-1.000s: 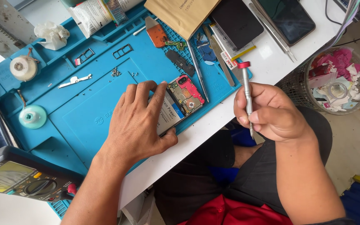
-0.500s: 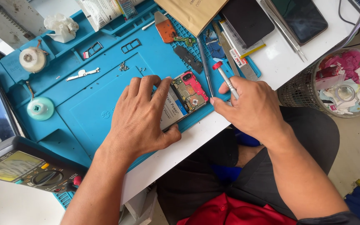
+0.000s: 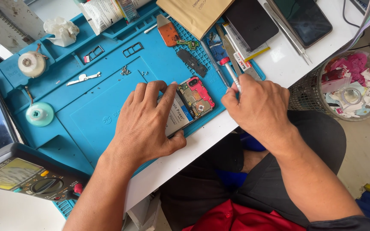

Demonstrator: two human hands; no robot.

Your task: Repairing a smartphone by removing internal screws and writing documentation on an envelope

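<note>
Head view: left hand [image 3: 148, 124] lies spread, pressing an opened phone [image 3: 189, 105] onto the blue mat [image 3: 95, 115] at frame centre; right hand [image 3: 258, 109] pinches a screwdriver [image 3: 232, 75] just right of it.

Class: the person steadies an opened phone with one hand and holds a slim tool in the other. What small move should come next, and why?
Probably lower the red-collared silver screwdriver to the opened phone's pink-framed circuit board: the right hand holds it just beside the board, while the left hand pins the phone on the blue mat.
</note>
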